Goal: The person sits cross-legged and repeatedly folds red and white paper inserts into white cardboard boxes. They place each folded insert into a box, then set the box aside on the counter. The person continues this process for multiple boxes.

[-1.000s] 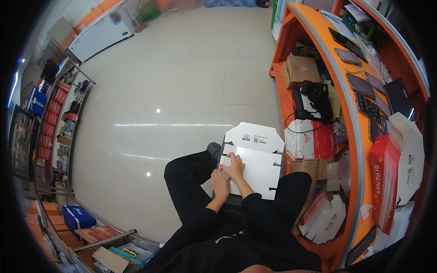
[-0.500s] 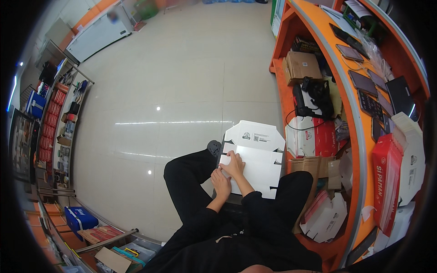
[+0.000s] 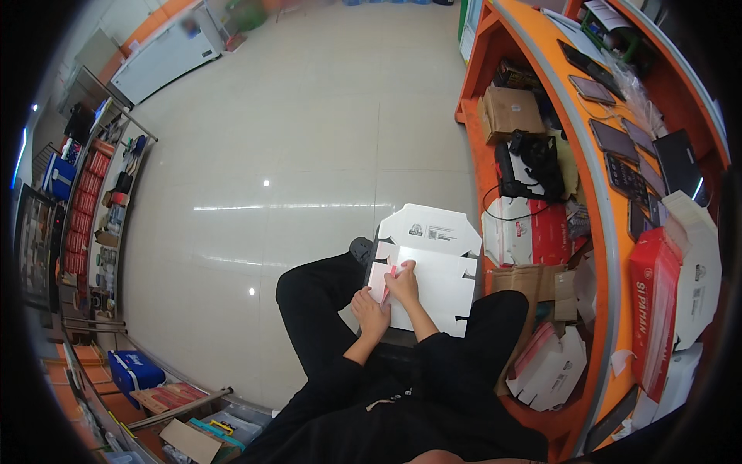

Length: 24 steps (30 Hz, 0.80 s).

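A die-cut cardboard box point(image 3: 439, 288), white on its visible face and partly unfolded, lies across my lap. Its far panel has tab-like corners and small dark printing, and notches cut into the sides. Along its left side a narrow flap is bent up, showing a strip of red. My right hand point(image 3: 403, 283) is closed on this flap, fingers curled over its edge. Below it, my left hand point(image 3: 372, 312) grips the box's lower left edge, fingers bent and thumb toward the panel. The fingertips' undersides are hidden.
Right of me stands an orange counter point(image 3: 568, 100) bearing phones and a red box point(image 3: 655, 309). Its lower shelf holds a brown carton point(image 3: 514, 112) and a folded white box point(image 3: 550, 371). A blue case point(image 3: 135, 370) sits at lower left; a white chest freezer point(image 3: 166, 54) stands far left.
The left flap has lifted, and its red side now shows between my hands. My right hand has shifted slightly right and curled; my left hand has moved slightly left.
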Motion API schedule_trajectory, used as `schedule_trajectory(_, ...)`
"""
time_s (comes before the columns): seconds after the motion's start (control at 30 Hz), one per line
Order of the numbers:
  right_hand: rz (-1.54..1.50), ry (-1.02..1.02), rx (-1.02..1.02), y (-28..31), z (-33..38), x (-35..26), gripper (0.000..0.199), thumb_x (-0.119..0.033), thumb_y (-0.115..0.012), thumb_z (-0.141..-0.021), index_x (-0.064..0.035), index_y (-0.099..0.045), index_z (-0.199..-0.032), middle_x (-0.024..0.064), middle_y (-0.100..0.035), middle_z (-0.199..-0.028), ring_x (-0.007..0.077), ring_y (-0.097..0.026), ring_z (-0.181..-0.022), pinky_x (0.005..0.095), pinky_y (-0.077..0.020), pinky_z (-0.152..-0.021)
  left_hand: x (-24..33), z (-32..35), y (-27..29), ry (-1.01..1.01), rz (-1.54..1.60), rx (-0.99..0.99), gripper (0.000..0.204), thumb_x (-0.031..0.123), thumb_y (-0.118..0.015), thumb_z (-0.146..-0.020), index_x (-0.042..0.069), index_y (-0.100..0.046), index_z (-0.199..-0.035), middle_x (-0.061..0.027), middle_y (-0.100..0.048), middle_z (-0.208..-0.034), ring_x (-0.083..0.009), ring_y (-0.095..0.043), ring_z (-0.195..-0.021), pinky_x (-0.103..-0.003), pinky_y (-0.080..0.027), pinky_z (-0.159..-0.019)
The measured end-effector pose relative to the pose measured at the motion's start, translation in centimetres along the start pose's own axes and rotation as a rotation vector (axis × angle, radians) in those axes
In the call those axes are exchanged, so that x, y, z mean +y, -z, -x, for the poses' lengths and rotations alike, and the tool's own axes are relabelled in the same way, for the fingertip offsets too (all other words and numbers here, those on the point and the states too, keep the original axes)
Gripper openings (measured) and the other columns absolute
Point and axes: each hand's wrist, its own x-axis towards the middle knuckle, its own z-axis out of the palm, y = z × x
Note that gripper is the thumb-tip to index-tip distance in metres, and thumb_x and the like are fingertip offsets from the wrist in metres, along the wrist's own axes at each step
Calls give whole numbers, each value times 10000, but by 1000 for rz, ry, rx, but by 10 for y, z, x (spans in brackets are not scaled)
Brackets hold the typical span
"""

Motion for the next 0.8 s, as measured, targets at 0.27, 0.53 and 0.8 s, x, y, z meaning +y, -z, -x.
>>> schedule_trajectory(0.27,-563,-204,-345,54,8,17,246,-152,-556,-854,-3,-578,-1049,53,-636,-885,136,-628,-771,271,-512,-690,-6,36,43,-74,607,-310,687,49,-601,-818,-43,-215,-1380,-248,-376,-1338,-387,-401,-1245,-408,-343,-1018)
schedule_trajectory(0.53,-1001,-111,-388,146,54,-30,281,-113,-563,-862,0,-540,-1118,62,-600,-1012,146,-592,-934,283,-491,-836,50,44,101,-738,476,-465,620,45,-510,-880,-17,-215,-1422,-278,-246,-1431,-407,-330,-1294,-418,-281,-1070)
schedule_trajectory(0.8,-906,132,-290,172,107,-75,344,-20,-580,-869,5,-471,-1194,78,-605,-1023,136,-593,-927,267,-492,-805,93,34,132,-787,481,-142,499,145,-478,-888,71,-401,-1376,-229,-301,-1421,-412,-373,-1247,-433,-307,-1047)
